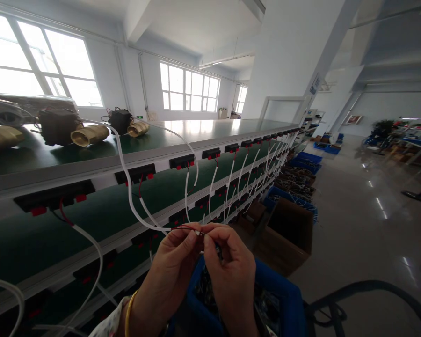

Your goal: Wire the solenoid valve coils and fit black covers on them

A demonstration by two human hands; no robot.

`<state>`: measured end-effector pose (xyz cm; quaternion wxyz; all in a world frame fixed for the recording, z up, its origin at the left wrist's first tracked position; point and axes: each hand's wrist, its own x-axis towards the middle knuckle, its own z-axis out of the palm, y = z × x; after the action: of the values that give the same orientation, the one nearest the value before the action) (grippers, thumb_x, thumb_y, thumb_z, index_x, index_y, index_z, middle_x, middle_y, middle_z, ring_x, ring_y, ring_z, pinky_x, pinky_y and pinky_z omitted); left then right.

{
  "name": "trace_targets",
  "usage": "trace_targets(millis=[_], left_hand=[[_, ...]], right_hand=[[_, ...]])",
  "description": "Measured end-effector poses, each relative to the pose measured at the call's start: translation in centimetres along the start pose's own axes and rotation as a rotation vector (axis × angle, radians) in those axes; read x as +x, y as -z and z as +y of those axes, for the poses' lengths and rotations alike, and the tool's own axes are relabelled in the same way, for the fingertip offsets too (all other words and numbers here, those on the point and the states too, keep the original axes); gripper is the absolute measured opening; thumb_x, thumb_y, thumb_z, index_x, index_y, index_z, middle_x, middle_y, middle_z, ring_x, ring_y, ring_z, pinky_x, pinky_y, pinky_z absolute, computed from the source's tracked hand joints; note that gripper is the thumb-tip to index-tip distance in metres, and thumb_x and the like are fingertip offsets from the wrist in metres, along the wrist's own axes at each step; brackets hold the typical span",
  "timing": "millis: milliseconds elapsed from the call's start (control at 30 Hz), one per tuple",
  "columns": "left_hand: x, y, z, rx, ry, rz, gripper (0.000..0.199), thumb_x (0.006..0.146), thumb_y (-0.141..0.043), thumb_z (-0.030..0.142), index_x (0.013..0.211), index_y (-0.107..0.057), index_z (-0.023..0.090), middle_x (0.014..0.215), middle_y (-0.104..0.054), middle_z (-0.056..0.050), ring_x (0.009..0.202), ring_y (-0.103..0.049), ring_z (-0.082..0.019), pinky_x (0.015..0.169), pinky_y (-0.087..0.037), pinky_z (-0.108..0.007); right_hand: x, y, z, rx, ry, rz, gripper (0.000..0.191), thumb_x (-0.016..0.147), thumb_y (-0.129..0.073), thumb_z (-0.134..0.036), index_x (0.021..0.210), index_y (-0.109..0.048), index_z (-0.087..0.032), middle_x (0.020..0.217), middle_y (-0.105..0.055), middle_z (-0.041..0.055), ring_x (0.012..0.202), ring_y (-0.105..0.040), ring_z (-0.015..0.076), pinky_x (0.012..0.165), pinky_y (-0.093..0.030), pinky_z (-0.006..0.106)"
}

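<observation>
A white cable [130, 196] runs down from the brass valve with its black actuator [118, 120] on the bench, and thin dark and red wires come out of its end. My left hand [173, 262] is closed in a pinch on those wires near the cable end. Beside it, touching, my right hand [229, 267] pinches the wire tips between thumb and forefinger. The small bare ends are partly hidden by the fingertips. Both hands are in front of the bench edge, over a blue crate [284, 299].
Black terminal blocks with red tabs [56, 196] line the shelf edges, several with white cables hanging. Another brass valve [90, 135] stands on the green bench top [182, 133]. An open cardboard box [286, 234] and blue bins [307, 161] are on the floor to the right.
</observation>
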<state>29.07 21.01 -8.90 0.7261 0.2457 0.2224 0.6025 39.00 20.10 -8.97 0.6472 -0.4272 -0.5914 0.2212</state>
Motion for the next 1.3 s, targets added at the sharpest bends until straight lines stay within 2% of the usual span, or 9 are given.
trace_targets(millis=[200, 333, 433, 633, 967, 1167, 1300], left_hand=[[0.2, 0.0, -0.1, 0.009, -0.012, -0.005, 0.011, 0.065, -0.077, 0.016, 0.074, -0.070, 0.015, 0.077, -0.070, -0.002, 0.074, -0.064, -0.011, 0.072, -0.051, -0.017], [0.4, 0.1, -0.1, 0.000, 0.011, 0.007, 0.010, 0.066, -0.077, 0.016, 0.073, -0.070, 0.015, 0.076, -0.070, -0.002, 0.074, -0.063, -0.010, 0.072, -0.051, -0.018], [0.3, 0.3, -0.1, 0.042, -0.026, 0.005, 0.008, 0.067, -0.076, 0.016, 0.074, -0.070, 0.016, 0.079, -0.069, -0.001, 0.077, -0.062, -0.011, 0.074, -0.050, -0.018], [0.1, 0.5, -0.1, 0.133, -0.115, 0.031, 0.009, 0.065, -0.077, 0.018, 0.070, -0.070, 0.015, 0.084, -0.064, -0.001, 0.083, -0.058, -0.013, 0.078, -0.049, -0.020], [0.2, 0.4, 0.3, 0.145, -0.082, -0.027, 0.007, 0.065, -0.076, 0.016, 0.069, -0.071, 0.015, 0.085, -0.064, -0.001, 0.083, -0.059, -0.013, 0.077, -0.048, -0.020], [0.3, 0.5, 0.2, 0.049, 0.002, 0.003, 0.007, 0.069, -0.074, 0.017, 0.074, -0.071, 0.016, 0.080, -0.069, -0.002, 0.078, -0.062, -0.013, 0.075, -0.049, -0.021], [0.5, 0.7, 0.0, 0.066, -0.037, 0.008, 0.008, 0.067, -0.075, 0.016, 0.073, -0.071, 0.015, 0.082, -0.068, -0.002, 0.079, -0.061, -0.013, 0.076, -0.050, -0.021]], right_hand=[[-0.2, -0.1, 0.2, -0.042, 0.060, 0.029, 0.010, 0.080, -0.054, -0.012, 0.074, -0.057, -0.019, 0.085, -0.065, 0.0026, 0.081, -0.063, 0.0141, 0.073, -0.050, 0.024], [-0.1, -0.1, 0.2, 0.072, -0.013, -0.023, 0.010, 0.081, -0.053, -0.013, 0.075, -0.057, -0.020, 0.088, -0.066, 0.0030, 0.084, -0.063, 0.0151, 0.075, -0.051, 0.025], [0.2, 0.2, -0.1, 0.153, -0.085, -0.078, 0.010, 0.080, -0.053, -0.013, 0.073, -0.057, -0.019, 0.090, -0.067, 0.0041, 0.084, -0.064, 0.0166, 0.075, -0.052, 0.027], [0.7, 0.6, -0.9, 0.058, -0.072, -0.105, 0.013, 0.075, -0.053, -0.010, 0.065, -0.056, -0.018, 0.083, -0.068, 0.0044, 0.075, -0.064, 0.0158, 0.068, -0.052, 0.024], [0.4, 0.6, 0.0, 0.044, -0.056, -0.121, 0.011, 0.077, -0.055, -0.012, 0.070, -0.060, -0.018, 0.086, -0.067, 0.0051, 0.081, -0.064, 0.0171, 0.073, -0.053, 0.026], [0.3, 0.4, -0.1, 0.145, -0.102, -0.122, 0.010, 0.079, -0.053, -0.013, 0.073, -0.059, -0.019, 0.092, -0.068, 0.0061, 0.084, -0.065, 0.0180, 0.073, -0.055, 0.027], [0.5, 0.4, -0.1, 0.085, -0.093, -0.134, 0.011, 0.077, -0.054, -0.012, 0.070, -0.059, -0.018, 0.090, -0.068, 0.0061, 0.082, -0.065, 0.0180, 0.072, -0.055, 0.027]])
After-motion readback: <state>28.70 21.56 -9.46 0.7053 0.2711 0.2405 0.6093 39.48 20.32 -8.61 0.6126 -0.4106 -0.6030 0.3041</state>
